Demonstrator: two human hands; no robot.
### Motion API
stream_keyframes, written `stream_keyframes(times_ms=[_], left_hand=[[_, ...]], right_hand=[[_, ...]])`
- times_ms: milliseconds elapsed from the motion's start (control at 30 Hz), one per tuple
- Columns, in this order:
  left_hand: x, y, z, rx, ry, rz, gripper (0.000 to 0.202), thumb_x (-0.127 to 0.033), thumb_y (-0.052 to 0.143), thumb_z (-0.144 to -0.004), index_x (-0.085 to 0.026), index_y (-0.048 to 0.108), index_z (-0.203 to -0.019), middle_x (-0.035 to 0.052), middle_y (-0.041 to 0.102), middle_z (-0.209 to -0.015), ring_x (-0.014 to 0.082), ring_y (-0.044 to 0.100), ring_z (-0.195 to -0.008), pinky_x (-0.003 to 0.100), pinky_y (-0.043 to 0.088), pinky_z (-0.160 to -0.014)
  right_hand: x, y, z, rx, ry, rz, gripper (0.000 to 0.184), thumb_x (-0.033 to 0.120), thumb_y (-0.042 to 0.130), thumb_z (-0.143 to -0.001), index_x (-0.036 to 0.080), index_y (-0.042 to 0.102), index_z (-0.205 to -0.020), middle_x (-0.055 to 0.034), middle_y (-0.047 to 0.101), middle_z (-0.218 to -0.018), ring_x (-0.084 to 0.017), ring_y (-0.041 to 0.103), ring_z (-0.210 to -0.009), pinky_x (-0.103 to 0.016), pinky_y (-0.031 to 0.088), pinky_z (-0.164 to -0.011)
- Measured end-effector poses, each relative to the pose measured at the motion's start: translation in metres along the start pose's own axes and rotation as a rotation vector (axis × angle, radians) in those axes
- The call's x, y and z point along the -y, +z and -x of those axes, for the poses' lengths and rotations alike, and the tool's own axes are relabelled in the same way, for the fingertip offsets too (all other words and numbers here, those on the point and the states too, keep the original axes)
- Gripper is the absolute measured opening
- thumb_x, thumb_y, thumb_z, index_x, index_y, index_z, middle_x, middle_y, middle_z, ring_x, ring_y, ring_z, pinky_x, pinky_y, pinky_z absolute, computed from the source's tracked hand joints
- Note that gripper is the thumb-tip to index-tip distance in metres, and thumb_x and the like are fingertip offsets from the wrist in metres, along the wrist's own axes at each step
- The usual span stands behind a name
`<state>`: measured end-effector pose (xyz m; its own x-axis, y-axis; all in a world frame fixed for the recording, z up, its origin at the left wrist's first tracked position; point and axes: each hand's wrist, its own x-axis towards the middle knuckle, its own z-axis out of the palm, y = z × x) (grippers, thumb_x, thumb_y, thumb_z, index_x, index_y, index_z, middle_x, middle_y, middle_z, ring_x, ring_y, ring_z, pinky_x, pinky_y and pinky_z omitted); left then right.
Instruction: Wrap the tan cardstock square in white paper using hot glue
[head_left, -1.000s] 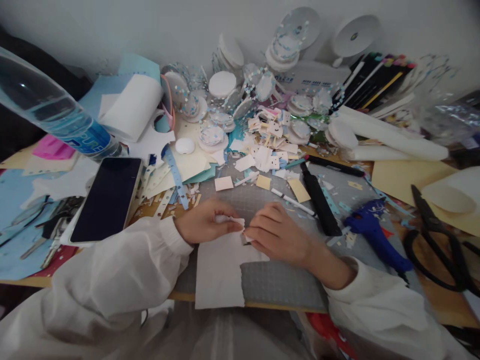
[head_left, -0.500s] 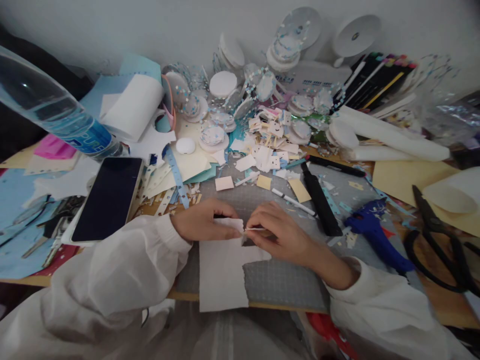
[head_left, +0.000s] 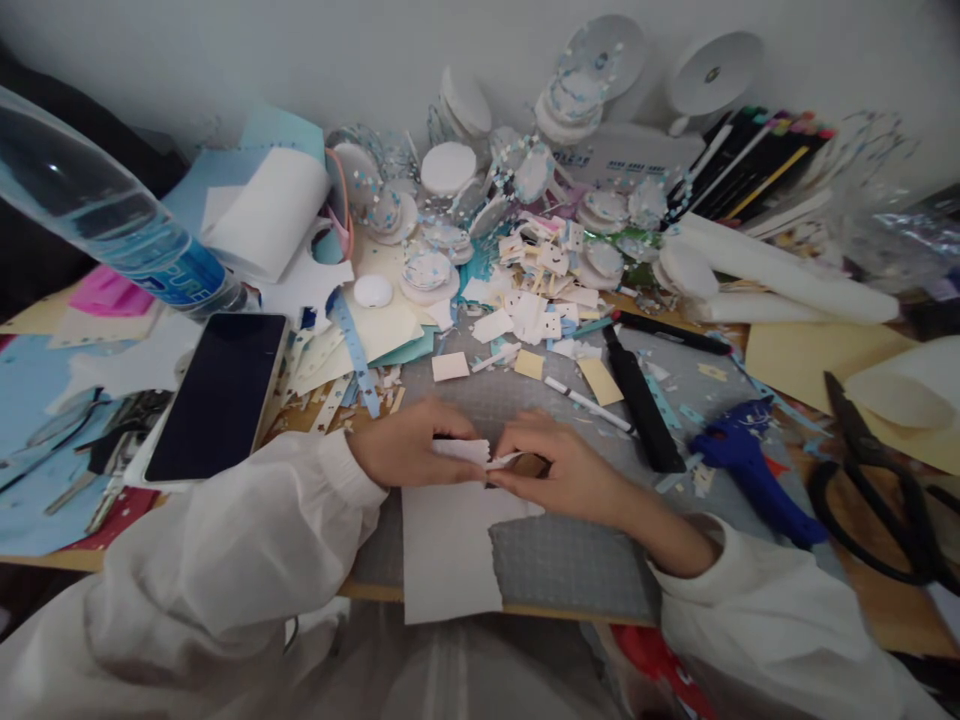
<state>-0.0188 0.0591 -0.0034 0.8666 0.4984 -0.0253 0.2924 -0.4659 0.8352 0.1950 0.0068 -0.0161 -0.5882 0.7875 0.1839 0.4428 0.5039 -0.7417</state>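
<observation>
In the middle of the head view, my left hand [head_left: 412, 445] pinches a piece of white paper [head_left: 459, 449] with a ragged right edge. Facing it, my right hand [head_left: 566, 468] has thumb and fingers closed on a small white paper strip [head_left: 505, 461], close against that edge; I cannot tell whether the two are joined. Below both hands a white sheet [head_left: 450, 560] with a torn right side lies on the grey cutting mat [head_left: 577, 570] and hangs over the table's front edge.
Paper scraps and a pile of small paper cut-outs [head_left: 536, 290] lie beyond my hands. A phone [head_left: 217, 400] and a water bottle [head_left: 142, 240] are on the left. A black pen-like tool [head_left: 637, 400], a blue glue gun [head_left: 754, 475] and black scissors [head_left: 877, 480] are on the right.
My right fingers have shifted slightly, and the paper strip between them now shows more curled. The white sheet sits a touch further right; my left hand stays on its paper.
</observation>
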Motion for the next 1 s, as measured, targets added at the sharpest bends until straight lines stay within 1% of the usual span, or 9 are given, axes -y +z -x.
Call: stream_keyframes(times_ms=[133, 233, 367, 467, 600, 700, 767, 867, 1000], left_hand=[[0.002, 0.003, 0.0, -0.018, 0.046, 0.0, 0.017, -0.027, 0.061, -0.084, -0.015, 0.064, -0.073, 0.0015, 0.061, -0.068, 0.0133, 0.056, -0.068, 0.024, 0.04, -0.066], [0.003, 0.005, 0.0, -0.021, 0.046, -0.018, 0.018, -0.029, 0.061, -0.084, -0.015, 0.065, -0.074, 0.0041, 0.066, -0.073, 0.0147, 0.058, -0.072, 0.026, 0.041, -0.069], [0.004, 0.007, -0.001, -0.026, 0.073, -0.064, 0.02, -0.03, 0.059, -0.085, -0.015, 0.066, -0.073, 0.0063, 0.068, -0.072, 0.0168, 0.058, -0.075, 0.028, 0.041, -0.072], [0.003, 0.008, -0.001, -0.046, 0.068, -0.05, 0.018, -0.029, 0.06, -0.085, -0.016, 0.068, -0.075, 0.0056, 0.069, -0.073, 0.0164, 0.058, -0.074, 0.028, 0.041, -0.073], [0.0, 0.009, 0.0, -0.056, -0.002, -0.016, 0.012, -0.026, 0.063, -0.081, -0.017, 0.069, -0.077, 0.0042, 0.068, -0.075, 0.0164, 0.059, -0.077, 0.028, 0.041, -0.076], [-0.001, 0.009, 0.0, -0.062, -0.05, -0.009, 0.012, -0.026, 0.065, -0.079, -0.016, 0.067, -0.074, 0.0029, 0.065, -0.073, 0.0157, 0.059, -0.074, 0.028, 0.042, -0.074], [-0.002, 0.008, 0.0, -0.065, -0.054, 0.013, 0.013, -0.026, 0.064, -0.079, -0.015, 0.066, -0.073, 0.002, 0.063, -0.071, 0.0147, 0.058, -0.071, 0.026, 0.042, -0.07], [-0.003, 0.002, 0.001, -0.041, -0.043, 0.081, 0.015, -0.028, 0.062, -0.081, -0.014, 0.066, -0.076, 0.0029, 0.065, -0.072, 0.0143, 0.058, -0.07, 0.025, 0.042, -0.067], [-0.008, -0.005, 0.001, 0.033, -0.075, 0.143, 0.022, -0.035, 0.064, -0.08, -0.014, 0.068, -0.086, 0.004, 0.067, -0.08, 0.0158, 0.06, -0.076, 0.025, 0.044, -0.069]], right_hand=[[0.003, 0.002, 0.0, 0.065, 0.011, 0.116, 0.014, 0.027, 0.063, -0.084, 0.019, 0.054, -0.077, -0.0008, 0.058, -0.073, -0.017, 0.053, -0.078, -0.031, 0.035, -0.073], [0.005, 0.002, -0.001, 0.097, -0.021, 0.201, 0.016, 0.028, 0.061, -0.084, 0.019, 0.054, -0.074, -0.0006, 0.057, -0.071, -0.017, 0.05, -0.076, -0.031, 0.034, -0.072], [0.004, 0.002, 0.0, 0.111, -0.095, 0.275, 0.016, 0.02, 0.053, -0.087, 0.018, 0.055, -0.071, -0.0003, 0.055, -0.069, -0.016, 0.047, -0.072, -0.03, 0.031, -0.068], [0.002, 0.003, 0.001, 0.089, -0.165, 0.304, 0.016, 0.014, 0.05, -0.086, 0.019, 0.056, -0.072, -0.0001, 0.053, -0.068, -0.015, 0.046, -0.07, -0.03, 0.031, -0.067], [-0.002, 0.006, 0.002, 0.032, -0.306, 0.314, 0.018, 0.013, 0.046, -0.087, 0.018, 0.058, -0.075, -0.0006, 0.054, -0.067, -0.015, 0.046, -0.069, -0.031, 0.033, -0.069], [-0.003, 0.006, 0.002, -0.015, -0.415, 0.339, 0.021, 0.013, 0.041, -0.089, 0.017, 0.059, -0.079, -0.0024, 0.058, -0.068, -0.016, 0.048, -0.071, -0.034, 0.037, -0.072], [-0.002, 0.005, 0.002, -0.029, -0.458, 0.356, 0.021, 0.012, 0.039, -0.09, 0.016, 0.059, -0.084, -0.0035, 0.061, -0.07, -0.017, 0.049, -0.072, -0.035, 0.039, -0.075], [0.0, 0.003, 0.002, -0.05, -0.446, 0.351, 0.019, 0.014, 0.039, -0.091, 0.016, 0.058, -0.088, -0.0051, 0.062, -0.076, -0.018, 0.05, -0.075, -0.036, 0.042, -0.075], [0.001, 0.002, 0.003, -0.06, -0.337, 0.216, 0.014, 0.021, 0.043, -0.093, 0.018, 0.055, -0.087, -0.0046, 0.061, -0.078, -0.017, 0.05, -0.075, -0.035, 0.043, -0.072]])
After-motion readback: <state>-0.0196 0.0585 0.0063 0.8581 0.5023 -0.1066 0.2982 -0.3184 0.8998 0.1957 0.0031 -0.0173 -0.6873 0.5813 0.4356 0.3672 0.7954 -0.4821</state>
